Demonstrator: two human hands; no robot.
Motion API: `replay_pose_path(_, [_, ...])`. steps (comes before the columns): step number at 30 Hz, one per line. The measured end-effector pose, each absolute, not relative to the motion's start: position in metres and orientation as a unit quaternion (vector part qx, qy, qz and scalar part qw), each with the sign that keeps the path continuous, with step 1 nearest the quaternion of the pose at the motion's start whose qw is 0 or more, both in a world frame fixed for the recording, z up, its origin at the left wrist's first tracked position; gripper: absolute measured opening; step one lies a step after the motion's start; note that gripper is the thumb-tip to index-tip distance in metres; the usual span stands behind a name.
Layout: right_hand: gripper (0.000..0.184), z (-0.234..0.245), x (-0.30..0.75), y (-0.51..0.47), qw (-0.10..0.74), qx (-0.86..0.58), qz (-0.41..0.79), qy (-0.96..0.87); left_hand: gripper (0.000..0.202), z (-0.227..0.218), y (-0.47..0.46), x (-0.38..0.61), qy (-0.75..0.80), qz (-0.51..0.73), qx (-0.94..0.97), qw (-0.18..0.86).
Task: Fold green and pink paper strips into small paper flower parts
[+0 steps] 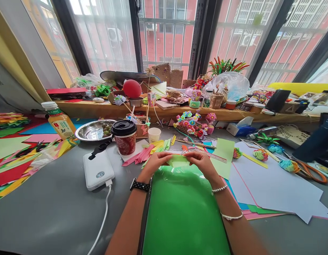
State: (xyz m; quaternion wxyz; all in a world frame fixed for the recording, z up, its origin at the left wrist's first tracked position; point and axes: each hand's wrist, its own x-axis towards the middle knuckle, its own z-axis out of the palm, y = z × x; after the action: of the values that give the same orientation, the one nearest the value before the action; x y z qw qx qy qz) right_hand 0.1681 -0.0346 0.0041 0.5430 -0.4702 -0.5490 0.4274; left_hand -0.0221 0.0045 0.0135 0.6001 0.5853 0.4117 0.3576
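Between my two hands is a small folded piece of light green paper [178, 161]. My left hand [158, 163] pinches its left end, and the fingers of my right hand [202, 163] close on its right end. Both hands are just over the far end of a glossy bright green surface [182, 209]. Beyond my left hand lie pink paper strips [139, 156] and yellow strips [157, 146]. Close to my right hand are a clear ruler [210, 154] and a sheet of light green paper [224, 156].
To the left stand a lidded coffee cup [125, 141], a white power bank [99, 170] with a cable, a metal bowl [85, 131] and a juice bottle [61, 122]. White sheets [275, 187] and orange-handled scissors [311, 171] lie right. A small paper cup [154, 135] stands ahead.
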Motion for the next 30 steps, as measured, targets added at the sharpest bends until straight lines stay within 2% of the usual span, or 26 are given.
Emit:
replay_pose_path(4, [0.013,0.0027,0.1670,-0.0339,0.551,-0.464,0.423,-0.550,0.043,0.0132,0.0023,-0.0180,0.420,0.335,0.534,0.653])
replay_pose_path(12, [0.014,0.0030,0.1662,-0.0345,0.546,-0.449,0.426,-0.564,0.035,0.0095,0.0011,-0.0142,0.408,0.337,0.508,0.680])
replay_pose_path(18, [0.014,0.0034,0.1670,-0.0351,0.541,-0.451,0.424,-0.569,0.034,0.0102,0.0012,-0.0158,0.390,0.345,0.524,0.674])
replay_pose_path(23, [0.028,0.0029,0.1657,-0.0356,0.520,-0.442,0.439,-0.584,0.036,0.0104,0.0012,-0.0156,0.385,0.358,0.539,0.658])
replay_pose_path(30, [0.025,0.0024,0.1630,-0.0349,0.510,-0.471,0.411,-0.591,0.036,0.0102,0.0002,-0.0146,0.369,0.329,0.584,0.644])
